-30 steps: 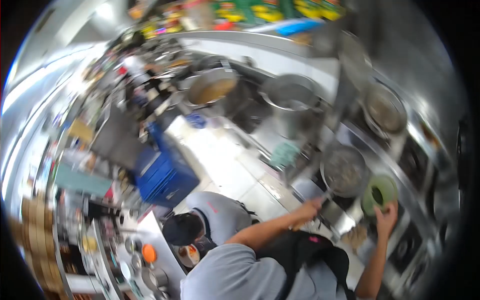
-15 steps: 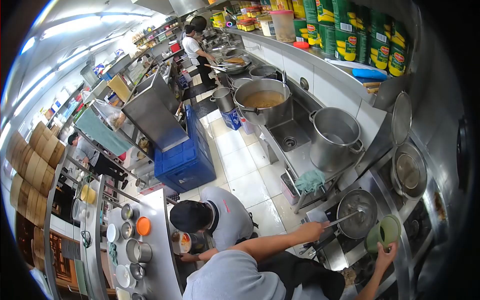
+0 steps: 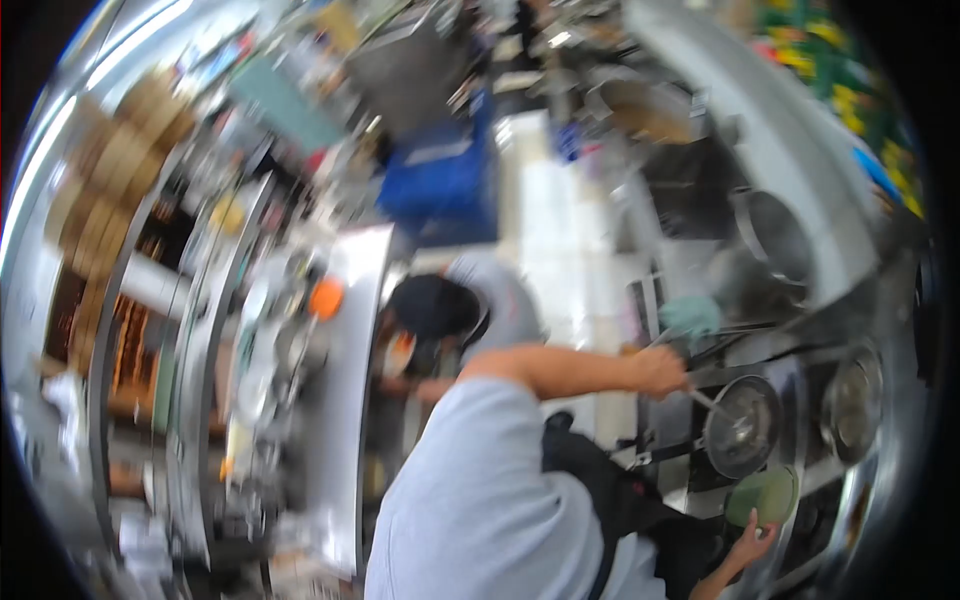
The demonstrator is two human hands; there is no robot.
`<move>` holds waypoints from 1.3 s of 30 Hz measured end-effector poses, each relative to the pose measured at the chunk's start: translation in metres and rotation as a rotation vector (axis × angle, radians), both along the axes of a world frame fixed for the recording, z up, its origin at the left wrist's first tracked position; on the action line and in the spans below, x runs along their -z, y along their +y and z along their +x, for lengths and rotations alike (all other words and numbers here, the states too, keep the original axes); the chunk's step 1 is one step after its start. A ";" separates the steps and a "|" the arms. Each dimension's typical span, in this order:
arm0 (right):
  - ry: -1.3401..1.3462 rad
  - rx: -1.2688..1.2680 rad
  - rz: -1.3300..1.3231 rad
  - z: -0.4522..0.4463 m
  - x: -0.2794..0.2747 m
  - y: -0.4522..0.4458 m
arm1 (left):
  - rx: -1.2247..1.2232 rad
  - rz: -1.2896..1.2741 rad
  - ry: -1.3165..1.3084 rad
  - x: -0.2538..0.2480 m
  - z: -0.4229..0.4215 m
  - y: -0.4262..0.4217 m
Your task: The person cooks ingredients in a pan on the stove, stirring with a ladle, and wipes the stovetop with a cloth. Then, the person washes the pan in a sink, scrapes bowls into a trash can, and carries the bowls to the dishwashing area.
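Note:
My left hand (image 3: 662, 371) is closed around the handle of a long metal ladle (image 3: 708, 402). The ladle's far end dips into a dark round wok (image 3: 742, 440) on the stove, where its contents are blurred. Lower down, my right hand (image 3: 752, 542) grips a green plastic container (image 3: 762, 494) by its side, thumb on the near wall. The container is beside the wok's lower edge, tilted, and I cannot make out what is in it.
Another pan (image 3: 852, 405) sits on the stove farther right. Beyond it stands a big steel pot (image 3: 770, 240), with a green cloth (image 3: 690, 316) nearby. A co-worker in a black cap (image 3: 435, 306) bends close by my left arm, beside a steel counter (image 3: 345, 420) holding bowls.
My view has swung and is blurred, so the room appears shifted. Both hands keep hold of the ladle and the green container. The container sits below the wok now rather than at its right.

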State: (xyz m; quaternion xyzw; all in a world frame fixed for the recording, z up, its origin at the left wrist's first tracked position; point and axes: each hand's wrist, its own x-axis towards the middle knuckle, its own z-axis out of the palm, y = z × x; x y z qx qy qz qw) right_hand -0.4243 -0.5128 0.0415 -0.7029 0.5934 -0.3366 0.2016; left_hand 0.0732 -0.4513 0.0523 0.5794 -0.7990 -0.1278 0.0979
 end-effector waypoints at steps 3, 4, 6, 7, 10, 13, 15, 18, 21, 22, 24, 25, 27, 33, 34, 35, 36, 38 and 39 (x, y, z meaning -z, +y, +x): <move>0.076 0.091 0.023 0.003 -0.005 -0.002 | -0.141 0.303 0.089 -0.028 -0.023 0.028; 0.149 0.068 -0.056 -0.010 0.003 -0.010 | -0.193 0.316 0.108 -0.016 -0.034 0.038; 0.269 0.044 -0.238 -0.034 0.020 -0.021 | -0.242 0.396 0.173 0.007 -0.044 0.053; 0.323 0.041 -0.333 -0.044 0.027 -0.027 | -0.252 0.426 0.213 0.000 -0.040 0.061; 0.386 0.004 -0.384 -0.045 0.030 -0.046 | -0.357 0.462 0.320 0.020 -0.051 0.053; 0.333 -0.083 -0.189 -0.022 0.019 -0.050 | -0.419 0.421 0.493 0.040 -0.093 0.036; 0.297 -0.129 -0.110 -0.012 0.010 -0.054 | -0.401 0.354 0.539 0.066 -0.125 0.037; 0.244 -0.119 -0.050 -0.004 0.000 -0.057 | -0.345 0.263 0.569 0.070 -0.126 0.062; 0.064 -0.082 -0.077 0.004 0.007 -0.064 | -0.353 0.381 0.569 0.054 -0.082 0.077; -0.056 -0.119 -0.121 0.005 0.005 -0.062 | -0.335 0.400 0.544 0.051 -0.067 0.068; -0.028 -0.093 -0.062 0.001 -0.008 -0.052 | -0.354 0.382 0.452 0.038 -0.060 0.048; -0.064 -0.012 -0.093 0.005 -0.013 -0.047 | -0.342 0.338 0.478 0.058 -0.069 0.030; -0.217 -0.048 -0.093 0.021 -0.025 -0.037 | -0.361 0.270 0.539 0.100 -0.100 0.010; -0.325 0.080 -0.065 0.002 -0.015 -0.011 | -0.259 0.236 0.400 0.045 -0.095 0.014; -0.307 0.036 -0.064 -0.001 -0.013 -0.006 | -0.282 0.319 0.247 0.018 -0.090 0.013; -0.280 0.018 -0.055 -0.008 -0.015 0.003 | -0.295 0.227 0.194 0.033 -0.083 0.003; -0.586 0.062 -0.180 0.012 -0.014 0.010 | -0.255 0.154 0.158 0.069 -0.086 -0.011; -0.278 0.295 0.072 0.021 -0.052 0.044 | -0.115 0.131 0.079 0.210 -0.054 -0.039; -0.254 0.338 0.002 0.007 -0.036 0.057 | -0.154 0.235 0.113 0.194 -0.064 -0.048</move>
